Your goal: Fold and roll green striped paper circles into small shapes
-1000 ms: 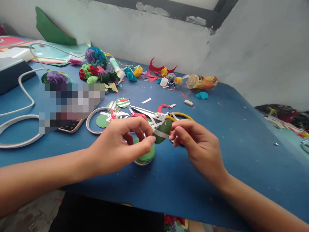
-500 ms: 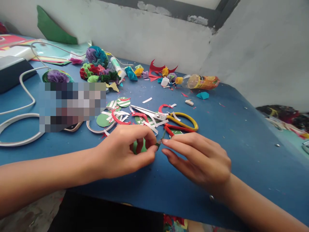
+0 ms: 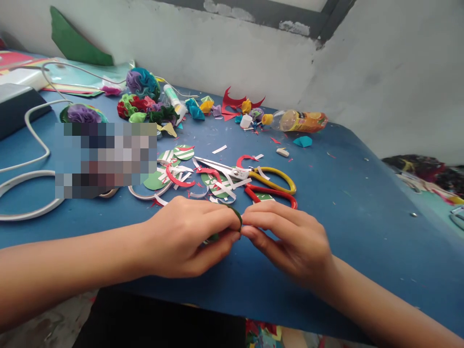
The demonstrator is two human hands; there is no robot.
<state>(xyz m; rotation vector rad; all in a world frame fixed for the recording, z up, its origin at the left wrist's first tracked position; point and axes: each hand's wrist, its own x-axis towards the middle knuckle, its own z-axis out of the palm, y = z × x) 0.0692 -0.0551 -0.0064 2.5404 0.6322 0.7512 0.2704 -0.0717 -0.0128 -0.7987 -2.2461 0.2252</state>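
My left hand (image 3: 192, 237) is closed, with thumb and forefinger pinching a small green paper piece (image 3: 237, 212). Most of that piece hides behind the fingers; its curved upper edge shows. My right hand (image 3: 290, 237) meets it from the right, thumb and forefinger pressed together at the same edge. Just beyond the hands lie scissors (image 3: 239, 173) with one yellow and one red handle loop, blades pointing left. Around them are green paper circles (image 3: 184, 152) with white strips, red curved paper scraps (image 3: 247, 158) and loose white strips (image 3: 219, 149).
Ruffled, many-coloured paper balls (image 3: 143, 83) and a glue stick (image 3: 171, 95) lie farther back. An orange-labelled bottle (image 3: 300, 121) rests on its side near the wall. White hoops (image 3: 31, 215), a cable (image 3: 34, 130) and a dark box (image 3: 20, 108) occupy the left side.
My hands have come closer together and their fingertips now meet. The right thumb has closed toward its forefinger, and the green piece has turned, showing a curved edge.
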